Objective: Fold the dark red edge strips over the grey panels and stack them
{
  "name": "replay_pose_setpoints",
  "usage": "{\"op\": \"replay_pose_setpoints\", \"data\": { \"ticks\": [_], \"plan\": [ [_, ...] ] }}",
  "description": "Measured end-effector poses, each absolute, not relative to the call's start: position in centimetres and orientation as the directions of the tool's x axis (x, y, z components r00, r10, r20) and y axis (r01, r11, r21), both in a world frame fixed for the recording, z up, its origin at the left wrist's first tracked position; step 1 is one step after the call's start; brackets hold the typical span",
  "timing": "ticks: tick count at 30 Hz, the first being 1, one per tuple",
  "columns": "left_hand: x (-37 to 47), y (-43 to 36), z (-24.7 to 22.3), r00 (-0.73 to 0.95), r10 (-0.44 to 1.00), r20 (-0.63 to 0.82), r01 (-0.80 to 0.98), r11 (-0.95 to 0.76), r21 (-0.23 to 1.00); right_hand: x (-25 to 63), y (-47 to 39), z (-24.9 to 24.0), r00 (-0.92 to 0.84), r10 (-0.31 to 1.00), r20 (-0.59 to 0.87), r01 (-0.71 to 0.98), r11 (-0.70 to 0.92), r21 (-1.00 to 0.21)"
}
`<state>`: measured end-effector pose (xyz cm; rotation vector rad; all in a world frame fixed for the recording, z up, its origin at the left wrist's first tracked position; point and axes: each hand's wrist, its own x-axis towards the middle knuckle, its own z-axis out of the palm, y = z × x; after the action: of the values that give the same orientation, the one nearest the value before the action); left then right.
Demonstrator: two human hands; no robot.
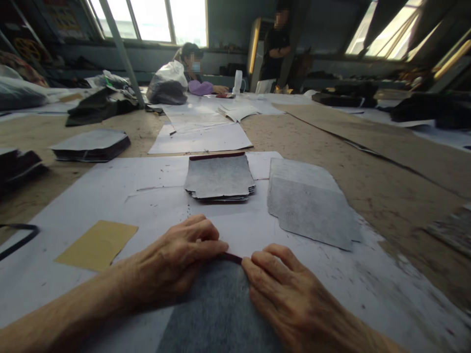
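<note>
A grey fabric piece (221, 309) lies on the white paper close in front of me, its far edge showing a narrow dark red strip (232, 257). My left hand (180, 255) pinches the left end of that strip between thumb and fingers. At the strip's right end, my right hand (281, 289) has its fingers pressed together on the edge. Beyond my hands sits a stack of grey pieces (220, 176) with a dark red far edge. More grey pieces (309, 203) lie overlapped to the right. A yellow square (98, 245) is left of my left forearm.
White paper (147, 206) covers the near table. A black loop (18, 238) lies at the left edge, a dark stack (90, 146) farther back. A slanted pole (123, 54) stands behind. Across the table are a plastic bag (168, 83), a seated person (195, 73) and a standing person (275, 49).
</note>
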<state>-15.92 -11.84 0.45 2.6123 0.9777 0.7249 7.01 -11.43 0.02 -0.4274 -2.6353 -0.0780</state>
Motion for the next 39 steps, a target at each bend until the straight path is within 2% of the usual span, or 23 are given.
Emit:
{"op": "replay_pose_setpoints", "data": {
  "ticks": [5, 16, 23, 27, 33, 35, 39],
  "plan": [
    [-16.4, -11.9, 0.6, 0.700, 0.609, 0.372, 0.534, -0.793, 0.294, 7.1, -11.3, -0.3, -0.847, 0.282, 0.451, 0.317, 0.949, 0.001],
    [-16.9, -11.2, 0.4, 0.765, 0.546, 0.342, 0.494, -0.838, 0.233, 7.0, -11.5, 0.3, -0.879, 0.267, 0.394, 0.313, 0.948, 0.055],
    [-16.8, -11.3, 0.3, 0.756, 0.564, 0.333, 0.510, -0.826, 0.241, 7.7, -11.7, 0.1, -0.760, 0.352, 0.547, 0.407, 0.913, -0.021],
    [-16.8, -11.3, 0.2, 0.751, 0.559, 0.352, 0.503, -0.829, 0.243, 7.3, -11.5, 1.4, -0.734, 0.409, 0.543, 0.499, 0.867, 0.021],
    [-16.6, -11.1, 0.4, 0.749, 0.569, 0.338, 0.504, -0.822, 0.266, 4.1, -11.5, 1.0, -0.745, 0.467, 0.476, 0.492, 0.867, -0.080],
    [-16.7, -11.1, 0.5, 0.753, 0.568, 0.333, 0.499, -0.822, 0.274, 3.5, -11.5, 0.2, -0.756, 0.436, 0.488, 0.466, 0.882, -0.067],
    [-17.6, -11.1, 0.3, 0.713, 0.582, 0.391, 0.462, -0.809, 0.362, 3.8, -11.8, -0.8, -0.772, 0.359, 0.524, 0.455, 0.888, 0.062]
  ]
}}
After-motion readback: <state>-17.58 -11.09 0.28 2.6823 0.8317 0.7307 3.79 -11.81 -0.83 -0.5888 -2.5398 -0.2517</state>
